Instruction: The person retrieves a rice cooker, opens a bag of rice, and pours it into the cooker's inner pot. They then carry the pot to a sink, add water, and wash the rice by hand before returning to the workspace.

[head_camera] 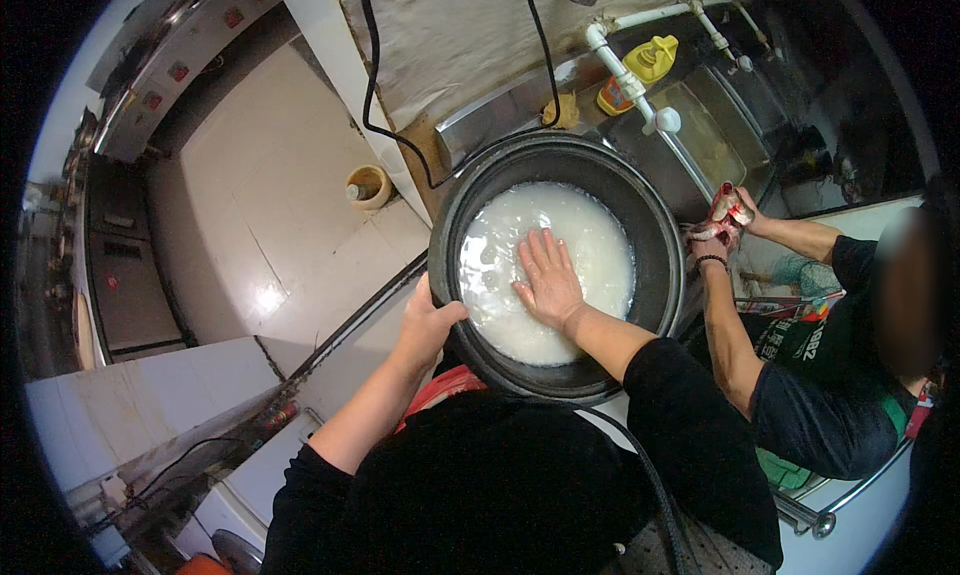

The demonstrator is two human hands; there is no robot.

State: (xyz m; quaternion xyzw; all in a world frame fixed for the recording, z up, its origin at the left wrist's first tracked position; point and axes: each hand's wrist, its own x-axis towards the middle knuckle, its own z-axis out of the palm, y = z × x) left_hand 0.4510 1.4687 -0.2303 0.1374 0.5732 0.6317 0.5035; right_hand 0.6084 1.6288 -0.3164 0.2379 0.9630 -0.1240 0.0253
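In front of me is a large dark round pot [660, 237], holding cloudy white water [577, 215]; pale stuff, perhaps rice, lies beneath the surface. My left hand [431, 320] grips the pot's rim at the lower left, thumb over the edge. My right hand [549, 279] lies flat, palm down, at the surface of the cloudy water, fingers spread and pointing to the far side. It holds nothing that I can see; its palm is hidden.
At right, a co-worker [810, 365] holds a cut fish [731, 211] beside the pot. Beyond are a metal sink [705, 132], white pipes [626, 80] and a yellow bottle [649, 61]. A black cable [367, 65] loops behind the pot. A round container [382, 189] stands at left.
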